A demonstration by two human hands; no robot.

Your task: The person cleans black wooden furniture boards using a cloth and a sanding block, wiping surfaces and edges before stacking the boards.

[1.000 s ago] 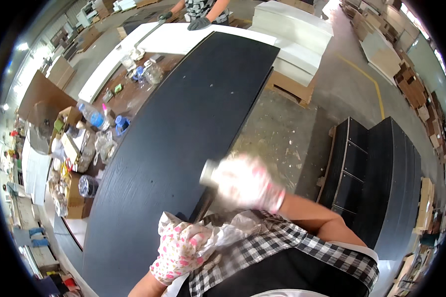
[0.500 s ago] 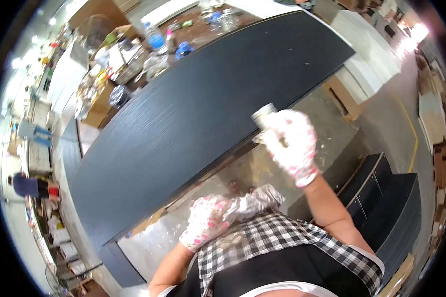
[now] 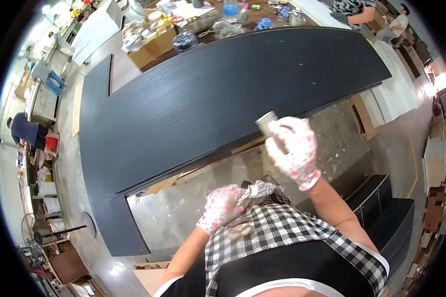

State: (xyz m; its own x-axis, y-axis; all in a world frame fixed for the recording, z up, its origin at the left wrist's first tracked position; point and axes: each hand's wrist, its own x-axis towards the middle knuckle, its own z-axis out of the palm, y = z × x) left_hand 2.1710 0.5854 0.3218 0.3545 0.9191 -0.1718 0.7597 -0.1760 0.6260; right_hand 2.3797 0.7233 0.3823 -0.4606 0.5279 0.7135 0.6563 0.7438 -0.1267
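1. Black panel [image 3: 223, 94]: the broadest thing here, lying flat in front of the person and running from lower left to upper right. Its top is dark and dull-sheened, with fine streaks of grain catching the light left of the middle and a few tiny pale specks toward the right end. The near long edge faces the person.
2. Checked apron [image 3: 282, 222]: black and white, worn across the person's front, just below both hands.
3. Cardboard box [image 3: 153, 52]: brown, heaped with odds and ends, just beyond the panel's far edge.
4. Right hand [image 3: 292, 151]: in a white glove with a pink floral print, fingers curled, thumb and fingers pinching a pale piece.
5. Left hand [image 3: 220, 208]: gloved alike, fingers bent together over a crumpled cloth; the fingertips are hidden.
6. Crumpled cloth [image 3: 260, 190]: whitish, bunched out of the left hand toward the right, above the apron.
7. Pale piece [image 3: 266, 123]: short, its free end up by the panel's near edge; I cannot tell whether they touch.
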